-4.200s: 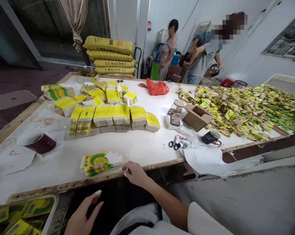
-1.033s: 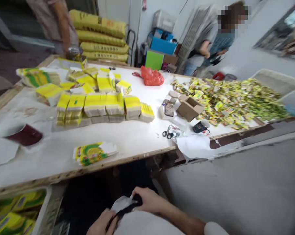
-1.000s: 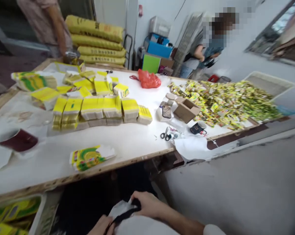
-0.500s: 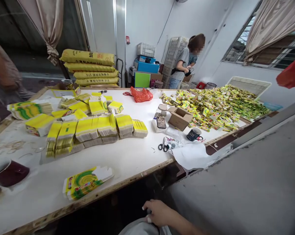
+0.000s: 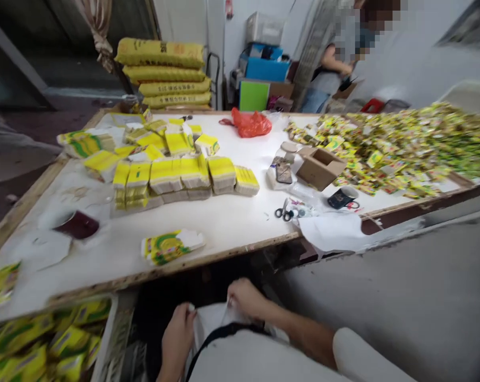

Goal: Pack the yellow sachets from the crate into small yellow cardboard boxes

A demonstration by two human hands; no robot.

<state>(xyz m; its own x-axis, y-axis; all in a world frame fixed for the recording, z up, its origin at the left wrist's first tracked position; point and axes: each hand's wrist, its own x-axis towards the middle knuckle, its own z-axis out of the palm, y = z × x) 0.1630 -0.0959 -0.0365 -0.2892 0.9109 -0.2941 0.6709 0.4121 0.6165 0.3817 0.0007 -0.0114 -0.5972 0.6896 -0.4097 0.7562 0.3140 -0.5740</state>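
Below the table's front edge, my left hand (image 5: 177, 334) and my right hand (image 5: 245, 298) are both closed, pinching a pale cloth (image 5: 212, 317) at my lap. The cloth is drawn up between them, with a dark band running along it. On the table (image 5: 232, 225) just beyond my hands lies a small stack of yellow-and-green printed cartons (image 5: 170, 246), apart from both hands. Further back, rows of bundled yellow cartons (image 5: 176, 178) stand side by side.
A crate (image 5: 108, 334) of yellow packets is at lower left. Scissors (image 5: 284, 211), a dark mug (image 5: 342, 198), a brown box (image 5: 320, 167) and a phone (image 5: 283, 172) sit mid-table. A maroon mug (image 5: 78, 225) stands left; a packet heap (image 5: 399, 143) lies right. A person (image 5: 331, 69) stands behind.
My left hand has come into view, gripping the cloth. The right hand, with fingers loosely spread before, now pinches the cloth too. The view has tilted down and left, bringing in the crate.
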